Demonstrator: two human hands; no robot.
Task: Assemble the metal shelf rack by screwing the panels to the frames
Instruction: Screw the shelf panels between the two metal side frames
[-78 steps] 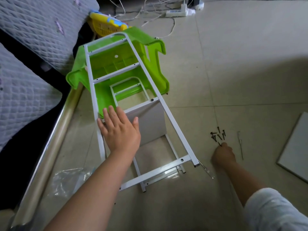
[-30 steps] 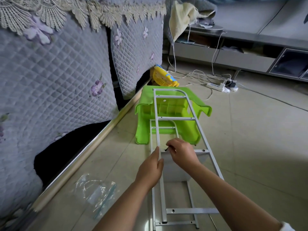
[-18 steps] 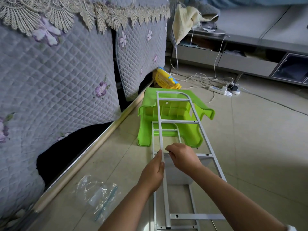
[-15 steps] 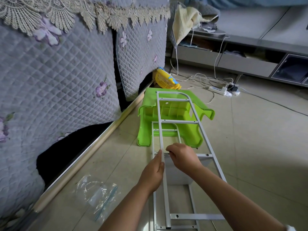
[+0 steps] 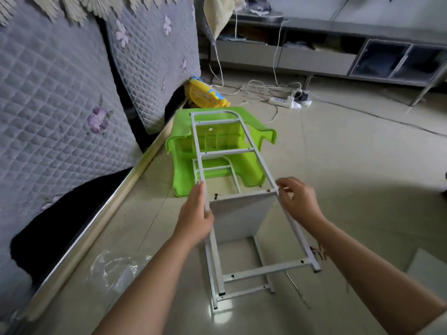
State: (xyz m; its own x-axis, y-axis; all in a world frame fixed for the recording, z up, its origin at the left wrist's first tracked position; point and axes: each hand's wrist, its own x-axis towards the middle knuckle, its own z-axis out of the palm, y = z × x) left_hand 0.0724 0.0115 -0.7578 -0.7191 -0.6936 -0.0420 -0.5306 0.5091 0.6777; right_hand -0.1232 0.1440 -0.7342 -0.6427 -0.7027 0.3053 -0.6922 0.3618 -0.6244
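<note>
Before driving anything tight, square up the white metal ladder-shaped frame (image 5: 242, 148) over the top edge of the upright white sheet-metal panel (image 5: 239, 218), so that each crossbar hole meets its hole below.

Far left on the floor: a crumpled clear plastic bag (image 5: 116, 269), well apart from the work.

Next, the left hand (image 5: 196, 213), fingers (image 5: 205, 215) curled round the frame's left rail, just beside the panel's left top corner. Best used as the anchor: press down and hold firm, no twisting.

Just right of those fingers, near but not touching: a small dark screw (image 5: 216, 195), seated in the crossbar's left hole, head seemingly proud, so judged only started. Leave slack there until the other side is in.

Centre: the panel, standing on edge between the upper frame and a second white frame (image 5: 244, 292) lying on the floor. Beyond it, a bright green plastic stool (image 5: 183, 165) tipped on its side, propping the upper frame's far end.

Right end of the crossbar: an empty hole (image 5: 268, 190), just beside the right hand (image 5: 297, 201), whose fingertips (image 5: 281, 187) pinch the right rail at the panel's corner. Nudge here, gently, to line things up.

Further right, on the floor: a loose cluster of dark screws (image 5: 319, 253), near the frame's foot, then a spare flat white panel (image 5: 425, 269).
</note>
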